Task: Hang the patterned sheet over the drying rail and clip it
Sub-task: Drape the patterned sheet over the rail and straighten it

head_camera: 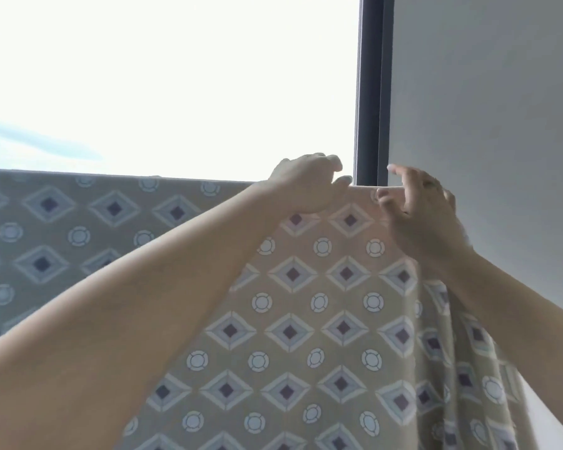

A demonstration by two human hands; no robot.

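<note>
The patterned sheet (322, 303), tan with diamonds and circles, hangs down in front of me, its top fold running in a straight line across the view. The drying rail itself is hidden under that fold. My left hand (306, 183) rests on the top edge near its right end, fingers curled over the fold and gripping the cloth. My right hand (420, 206) is just to the right, fingers pinching the sheet's top right corner. The sheet's right side falls in loose folds below my right wrist. No clip is visible.
A bright window fills the upper left behind the sheet. A dark vertical window frame (372, 92) stands just behind my hands. A plain grey wall (485, 108) covers the right side.
</note>
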